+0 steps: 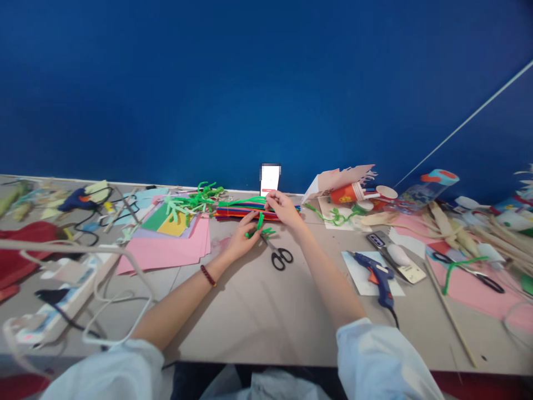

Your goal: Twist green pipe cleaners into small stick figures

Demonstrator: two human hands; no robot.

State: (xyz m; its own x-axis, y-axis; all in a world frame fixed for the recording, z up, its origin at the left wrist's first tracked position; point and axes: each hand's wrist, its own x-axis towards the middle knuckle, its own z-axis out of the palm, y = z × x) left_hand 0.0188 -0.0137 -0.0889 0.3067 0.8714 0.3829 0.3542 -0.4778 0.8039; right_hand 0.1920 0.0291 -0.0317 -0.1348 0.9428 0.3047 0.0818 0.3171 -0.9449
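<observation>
My left hand (pixel 245 239) is closed round a short green pipe cleaner piece (pixel 261 220), whose tip stands up past the fingers. More green ends spread out just beside it. To the right, my right hand (pixel 286 210) is pinched above the bundle of coloured pipe cleaners (pixel 233 211); whatever lies between its fingertips is too small to make out. Several green pipe cleaners lie on top of that bundle. Black-handled scissors (pixel 282 259) rest on the table below the hands, blades pointing toward the left hand and partly hidden.
A lit phone (pixel 270 178) leans against the blue wall. Branched green pipe cleaners (pixel 195 198) lie on coloured paper (pixel 166 247) at left, near a power strip (pixel 62 303) with cables. At right are a glue gun (pixel 377 272), a red cup (pixel 347 193) and another pair of scissors (pixel 470 271).
</observation>
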